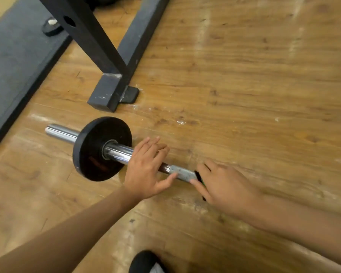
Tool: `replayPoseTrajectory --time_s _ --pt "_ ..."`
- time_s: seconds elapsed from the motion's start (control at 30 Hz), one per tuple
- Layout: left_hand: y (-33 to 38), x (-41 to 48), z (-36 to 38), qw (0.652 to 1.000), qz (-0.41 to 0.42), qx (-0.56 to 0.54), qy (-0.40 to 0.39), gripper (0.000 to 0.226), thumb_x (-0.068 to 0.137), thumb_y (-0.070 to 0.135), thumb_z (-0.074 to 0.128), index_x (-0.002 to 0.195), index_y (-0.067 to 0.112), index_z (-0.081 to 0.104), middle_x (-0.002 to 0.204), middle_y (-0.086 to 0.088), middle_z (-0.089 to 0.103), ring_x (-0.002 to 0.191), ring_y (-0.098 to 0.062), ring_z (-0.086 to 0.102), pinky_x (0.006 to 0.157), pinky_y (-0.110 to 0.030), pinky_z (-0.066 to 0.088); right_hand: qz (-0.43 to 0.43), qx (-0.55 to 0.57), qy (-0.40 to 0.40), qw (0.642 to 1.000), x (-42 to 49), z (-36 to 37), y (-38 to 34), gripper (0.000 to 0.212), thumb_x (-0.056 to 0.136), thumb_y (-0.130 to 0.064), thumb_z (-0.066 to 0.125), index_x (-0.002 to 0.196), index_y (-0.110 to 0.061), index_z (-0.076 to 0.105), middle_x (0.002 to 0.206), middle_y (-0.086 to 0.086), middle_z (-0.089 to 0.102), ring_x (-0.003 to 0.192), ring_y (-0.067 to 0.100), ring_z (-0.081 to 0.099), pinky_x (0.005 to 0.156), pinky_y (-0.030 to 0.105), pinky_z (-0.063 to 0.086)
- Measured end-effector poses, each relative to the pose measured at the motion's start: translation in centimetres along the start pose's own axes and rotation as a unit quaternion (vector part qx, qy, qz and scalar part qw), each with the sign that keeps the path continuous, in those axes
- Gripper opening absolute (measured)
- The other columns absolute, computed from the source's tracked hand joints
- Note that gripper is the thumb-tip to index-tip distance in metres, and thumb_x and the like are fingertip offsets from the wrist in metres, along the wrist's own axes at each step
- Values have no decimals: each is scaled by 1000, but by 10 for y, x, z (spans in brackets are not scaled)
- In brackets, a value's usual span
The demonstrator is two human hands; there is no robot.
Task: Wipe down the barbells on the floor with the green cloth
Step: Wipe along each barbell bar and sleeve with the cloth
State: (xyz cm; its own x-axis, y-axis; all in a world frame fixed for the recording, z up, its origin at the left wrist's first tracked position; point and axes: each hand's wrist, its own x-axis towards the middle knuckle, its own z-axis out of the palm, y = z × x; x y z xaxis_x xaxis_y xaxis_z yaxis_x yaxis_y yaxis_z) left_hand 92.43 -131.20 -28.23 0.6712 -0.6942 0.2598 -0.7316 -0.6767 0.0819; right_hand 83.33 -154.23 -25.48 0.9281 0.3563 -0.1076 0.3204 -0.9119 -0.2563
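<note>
Scuffed wood planks carry a barbell [118,152] with a smooth chrome sleeve and a round black plate [93,154]. Right of the plate, the left hand [146,168] lies flat across the bar, fingers straight. Further right, the right hand [226,186] spreads over a mostly hidden green cloth [199,177].

I lose the barbell [118,152] shaft under my right grip [222,186]; far end hidden. Of the green cloth [199,176] only a dark sliver shows beneath it. Top edge cuts the rack [98,42], btm edge the shoe [144,261]. Can't ID small obj [50,26] on mat [14,56], too blurred.
</note>
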Motion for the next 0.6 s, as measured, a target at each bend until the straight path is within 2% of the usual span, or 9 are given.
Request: replayPoseTrajectory --time_s 0.07,0.13,0.2,0.27,0.33,0.37,0.43,0.53,0.6 --pt "-1 -6 -2 1000 6 8 -11 68 94 59 55 128 2 69 125 -15 69 140 -36 53 123 -51 31 -10 6 1 1000 6 1 -3 64 96 -60 10 127 -19 48 121 4 52 89 27 64 68 37 51" --pt "4 -14 -4 1000 2 4 -19 70 95 58 53 133 1 67 129 -17 67 143 -38 49 122 -55 30 -25 23 -15 999 -24 9 10 68 98 -64 6 131 -21 47 123 1 49 84 22 63 66 36 55" --pt "10 -24 -6 1000 -1 -9 -18 73 96 60 49 136 0 65 133 -19 64 147 -39 44 123 -56 29 -23 24 -26 999 -73 13 36 71 103 -64 0 133 -22 49 117 -4 43 71 17 62 55 35 56" --pt "17 -36 -9 999 -5 -22 -24 77 97 62 44 138 -1 63 142 -22 59 150 -40 39 125 -56 25 22 31 -35 999 -111 13 51 69 105 -66 6 134 -22 51 116 -4 42 57 16 59 41 30 51" --pt "22 -49 -10 999 -14 -36 -23 80 98 65 41 140 -1 60 152 -26 50 151 -43 35 126 -55 20 35 35 -9 999 -115 18 40 65 107 -64 13 122 -18 57 110 1 50 51 10 50 36 18 36" --pt "23 -55 -11 999 -16 -44 -21 79 98 65 41 141 0 58 155 -27 45 152 -44 33 126 -55 19 24 18 18 999 -104 16 27 65 107 -62 12 112 -17 59 104 1 54 53 10 46 39 17 29" --pt "22 -66 -13 998 -15 -53 -20 77 99 64 42 144 2 50 159 -30 38 154 -45 29 127 -56 16 16 25 15 999 -66 11 -8 68 102 -63 3 108 -19 56 102 1 55 61 16 46 50 27 31" --pt "15 -78 -21 996 -2 -61 -59 79 99 63 44 150 3 40 162 -30 32 156 -46 23 127 -57 15 -4 37 -29 999 -21 10 -42 62 101 -65 14 126 -19 48 120 1 53 75 18 50 58 32 29" --pt "15 -84 -28 994 2 -66 -90 83 98 61 47 154 2 36 163 -28 32 157 -44 21 128 -57 16 -23 52 -19 998 -22 13 -45 60 103 -64 19 135 -19 43 129 3 52 90 23 62 63 33 43"
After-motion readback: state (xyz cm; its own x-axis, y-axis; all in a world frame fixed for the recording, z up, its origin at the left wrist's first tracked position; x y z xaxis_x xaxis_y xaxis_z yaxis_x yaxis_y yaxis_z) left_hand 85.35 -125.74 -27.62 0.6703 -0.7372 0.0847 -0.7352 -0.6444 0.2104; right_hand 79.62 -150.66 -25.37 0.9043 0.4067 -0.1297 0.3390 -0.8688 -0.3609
